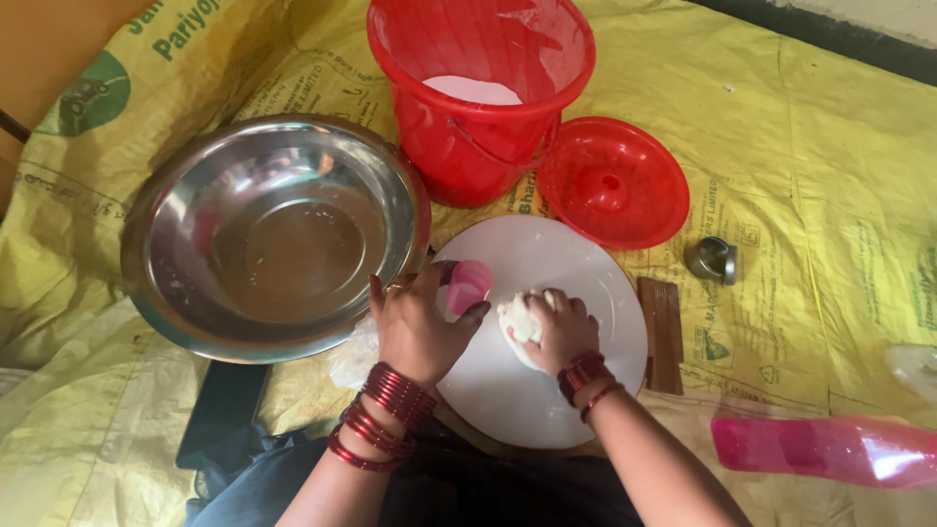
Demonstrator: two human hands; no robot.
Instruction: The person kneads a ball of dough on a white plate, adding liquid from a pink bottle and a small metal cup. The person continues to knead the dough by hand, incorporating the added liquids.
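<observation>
While the right hand (564, 330) presses down on a lump of white dough (519, 320), fingers curled over it and gripping it, the dough sits near the middle of a round white board (566, 263), touching its surface. Left hand (418, 327) is just left of the dough, fingers closed round a small pink cup (469, 285) tilted over the board's left edge. Both wrists carry red bangles (390, 415). Left of the board, touching or nearly touching the left hand, is a big steel bowl (273, 234), looks wet inside. Far side: red bucket (478, 93) with white flour-like stuff in it, its red lid (613, 181) lying upturned just right of it, overlapping the board's far edge. Right of the board a brown wooden block (662, 332), then a small steel cup (712, 259) on its side. Near right, a pink plastic bottle (830, 451) lying flat. Everything rests on a yellow printed sack sheet (839, 176). Dark cloth (234, 429) near left, by the person's lap.
</observation>
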